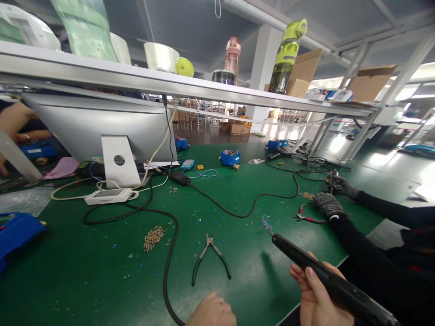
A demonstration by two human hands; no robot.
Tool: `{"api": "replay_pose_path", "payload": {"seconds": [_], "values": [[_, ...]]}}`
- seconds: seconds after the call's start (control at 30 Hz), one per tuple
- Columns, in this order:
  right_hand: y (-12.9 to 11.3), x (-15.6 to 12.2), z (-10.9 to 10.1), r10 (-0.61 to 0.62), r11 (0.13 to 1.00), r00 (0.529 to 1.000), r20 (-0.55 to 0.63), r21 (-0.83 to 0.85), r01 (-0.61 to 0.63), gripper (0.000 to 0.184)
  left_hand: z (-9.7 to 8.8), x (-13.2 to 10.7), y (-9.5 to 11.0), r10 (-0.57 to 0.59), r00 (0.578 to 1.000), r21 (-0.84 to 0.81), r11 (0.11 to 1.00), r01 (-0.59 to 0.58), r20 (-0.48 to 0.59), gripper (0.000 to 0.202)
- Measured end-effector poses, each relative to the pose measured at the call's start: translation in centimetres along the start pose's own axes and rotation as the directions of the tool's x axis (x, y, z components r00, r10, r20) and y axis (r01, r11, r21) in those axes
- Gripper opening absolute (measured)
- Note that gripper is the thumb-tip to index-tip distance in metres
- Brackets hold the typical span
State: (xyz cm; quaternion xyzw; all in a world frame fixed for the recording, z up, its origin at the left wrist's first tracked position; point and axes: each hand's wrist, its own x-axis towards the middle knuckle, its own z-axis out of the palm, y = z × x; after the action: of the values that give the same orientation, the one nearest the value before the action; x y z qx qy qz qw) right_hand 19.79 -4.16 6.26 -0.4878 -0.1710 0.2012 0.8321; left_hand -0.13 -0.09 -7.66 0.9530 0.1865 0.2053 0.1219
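The broad green-topped desk [102,290] bears everything within reach. Above it runs a long white shelf [204,86], which seems meant to keep belongings such as the tall yellow-green plastic bottle [287,56] off the working surface. A large silver-backed monitor [88,127] stands facing away, presumably serving someone on the far side. The long black cylindrical hand tool [346,290] slants over the desk's near right edge, its narrow end pointing down and inward. The person's bare right grip [311,302] is closed around it from beneath, thumb along its near side, apparently to bear its weight and steer its tip. The bare left grip [212,312] lies at the near edge, just short of the dark-handled metal cutters [210,242], whose splayed handles face the person, probably for easy picking up. A heap of small brass-coloured pins [153,238] sits farther left, perhaps gathered so that none stray.

A co-worker's long black sleeves [360,244] enter at right, the body mostly cut off. The left frame edge crops a bright blue box-shaped housing [20,233]. The tool's rear end runs towards the bottom edge. The left fingers' undersides are hidden, so how tightly they curl, or around what, cannot be told. Beside the tool's tip, tangled blue and coppery scraps [267,224] are too small to identify.
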Motion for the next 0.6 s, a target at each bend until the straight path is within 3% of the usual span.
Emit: {"api": "replay_pose_path", "payload": {"seconds": [0.13, 0.23, 0.4, 0.6], "values": [[0.4, -1.2, 2.4, 0.081, 0.997, 0.991, 0.102, 0.005, -0.082, 0.040, -0.9, 0.6, 0.2, 0.006, 0.998, 0.000, 1.000, -0.006, 0.065, 0.027], [1.1, -2.4, 5.2, 0.196, 0.977, 0.954, 0.228, 0.033, -0.209, 0.042, -1.3, 1.0, 0.4, 0.004, 0.993, 0.002, 1.000, -0.004, 0.116, 0.025], [3.4, -4.2, 10.7, 0.448, 0.858, 0.799, 0.401, 0.058, -0.511, 0.051, -0.6, 1.5, 0.3, 0.000, 0.986, -0.003, 1.000, 0.000, 0.166, 0.017], [8.0, -4.8, 14.8, 0.605, 0.744, 0.659, 0.447, -0.022, -0.668, 0.050, 0.6, 1.6, -0.3, 0.007, 0.986, -0.029, 1.000, -0.002, 0.167, 0.018]]}}
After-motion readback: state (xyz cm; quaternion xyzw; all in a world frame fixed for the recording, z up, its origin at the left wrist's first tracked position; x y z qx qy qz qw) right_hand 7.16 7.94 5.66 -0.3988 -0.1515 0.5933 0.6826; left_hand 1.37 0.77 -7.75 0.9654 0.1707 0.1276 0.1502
